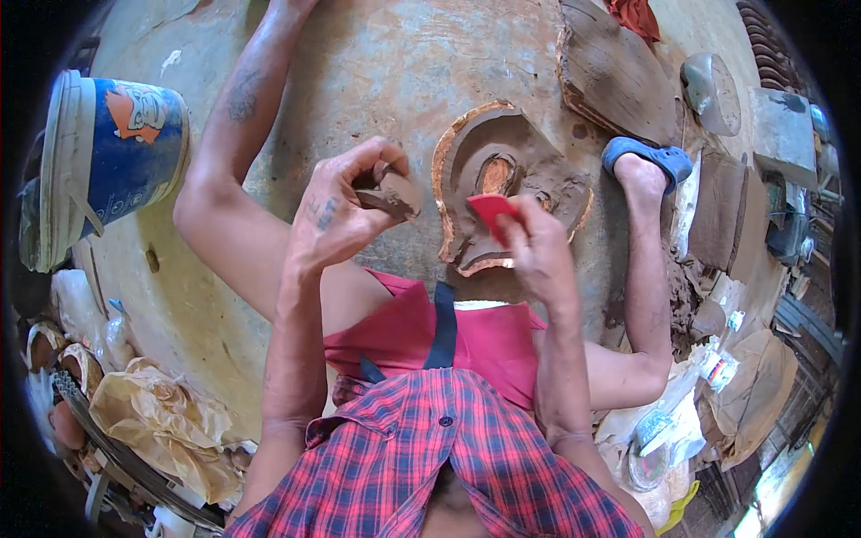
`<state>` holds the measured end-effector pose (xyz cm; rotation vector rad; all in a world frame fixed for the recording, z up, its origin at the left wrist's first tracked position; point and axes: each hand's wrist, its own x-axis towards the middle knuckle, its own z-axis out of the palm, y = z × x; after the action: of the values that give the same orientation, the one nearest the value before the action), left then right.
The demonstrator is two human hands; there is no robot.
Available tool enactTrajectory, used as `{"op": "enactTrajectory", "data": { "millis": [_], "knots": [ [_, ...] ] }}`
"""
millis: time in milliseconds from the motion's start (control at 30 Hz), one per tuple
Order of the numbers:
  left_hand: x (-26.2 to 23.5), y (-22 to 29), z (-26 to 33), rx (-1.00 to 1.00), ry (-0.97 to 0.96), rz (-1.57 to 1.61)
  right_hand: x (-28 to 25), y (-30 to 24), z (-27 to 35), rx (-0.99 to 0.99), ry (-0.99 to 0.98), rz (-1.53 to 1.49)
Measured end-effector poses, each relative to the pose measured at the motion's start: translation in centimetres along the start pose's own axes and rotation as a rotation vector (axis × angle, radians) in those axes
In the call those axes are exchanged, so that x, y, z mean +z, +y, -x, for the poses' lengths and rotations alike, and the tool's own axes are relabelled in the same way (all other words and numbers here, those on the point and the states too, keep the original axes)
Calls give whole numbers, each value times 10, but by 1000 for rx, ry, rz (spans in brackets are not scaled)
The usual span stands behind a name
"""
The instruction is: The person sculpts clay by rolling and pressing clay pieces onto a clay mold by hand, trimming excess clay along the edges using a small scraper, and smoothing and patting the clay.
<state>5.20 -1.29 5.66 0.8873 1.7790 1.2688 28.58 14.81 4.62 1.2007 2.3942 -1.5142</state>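
Note:
My left hand (345, 197) is raised with its fingers curled round a lump of grey-brown clay (396, 195). In my right hand (542, 249), a flat red scraper (491, 213) is pinched between thumb and fingers. The scraper is held over the near part of an irregular mould (443, 160) on the floor between my legs; whether it touches the clay cannot be made out. Wet grey-brown clay (471, 136) lines the mould inside its orange-brown rim. Near its middle an oval opening (496, 176) shows an orange-brown surface.
A blue and white bucket (134, 152) lies on its side at the left. Beyond the mould at the right is a broad clay slab (619, 81). My right foot wears a blue clog (668, 164). Crumpled brown paper (161, 421) lies at the lower left, plastic bags (659, 439) at the lower right.

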Motion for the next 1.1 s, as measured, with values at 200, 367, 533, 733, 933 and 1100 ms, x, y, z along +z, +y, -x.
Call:
{"op": "enactTrajectory", "data": {
  "millis": [200, 367, 533, 733, 933, 1100],
  "knots": [
    [49, 95, -59, 279, -59, 138, -53, -48, -1, -838, 297, 92],
    [130, 187, -117, 357, -596, 333, -141, 16, 50, -675, 984, -255],
    [349, 263, -90, 471, -725, 427, -257, 86, 133, -660, 1523, -74],
    [362, 134, -59, 674, -228, 500, -263, 244, 198, 631, 1646, 527],
    [151, -46, 11, -369, 606, 49, -188, 146, 110, 74, 1468, 182],
    [164, -80, 45, -1186, 79, 679, -120, 49, -47, -284, 795, 293]
  ]
}}
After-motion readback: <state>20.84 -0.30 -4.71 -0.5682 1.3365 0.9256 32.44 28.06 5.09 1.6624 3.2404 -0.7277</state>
